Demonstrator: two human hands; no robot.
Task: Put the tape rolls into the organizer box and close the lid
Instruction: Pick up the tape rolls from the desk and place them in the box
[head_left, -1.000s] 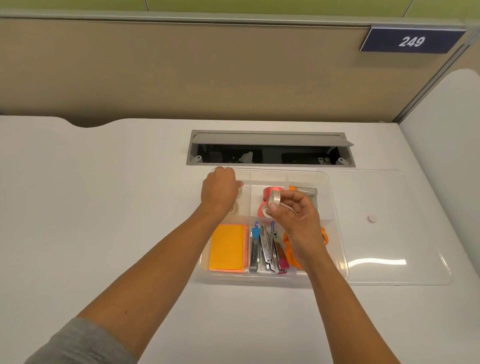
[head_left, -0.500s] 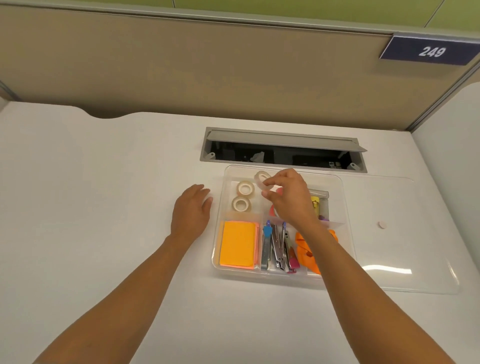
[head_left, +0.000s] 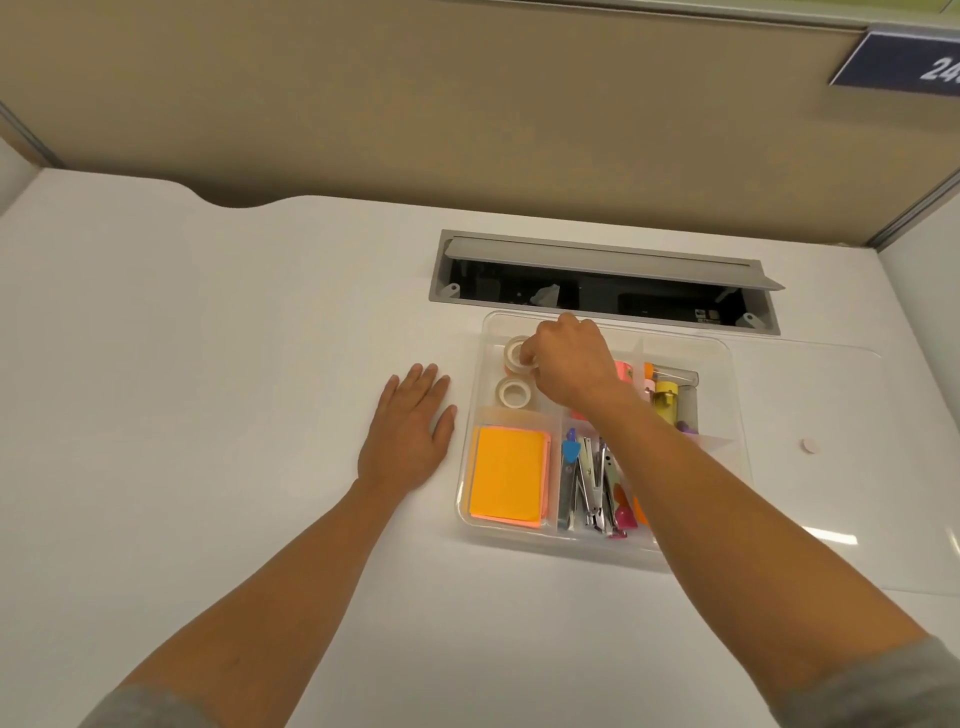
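Observation:
A clear organizer box (head_left: 469, 447) with several compartments sits open on the white desk. In its far left compartment a whitish tape roll (head_left: 513, 392) lies flat. Just behind it, my right hand (head_left: 569, 361) pinches another whitish tape roll (head_left: 514, 354), which sits low in the same compartment, seemingly on top of a further roll. My left hand (head_left: 410, 436) rests flat on the desk to the left of the box, fingers spread, holding nothing. The clear lid (head_left: 831, 493) with a small round knob (head_left: 808, 445) lies flat on the desk to the right of the box.
The box also holds orange sticky notes (head_left: 509, 473), metal staple removers and clips (head_left: 592, 483), a pink roll (head_left: 623, 370) and a yellow item (head_left: 666, 395). An open grey cable hatch (head_left: 602, 260) sits right behind the box. A beige partition wall stands at the back.
My right hand carried a tape roll from the middle of the box to the far left compartment and lowered it. My left hand left that compartment and now lies flat on the desk.

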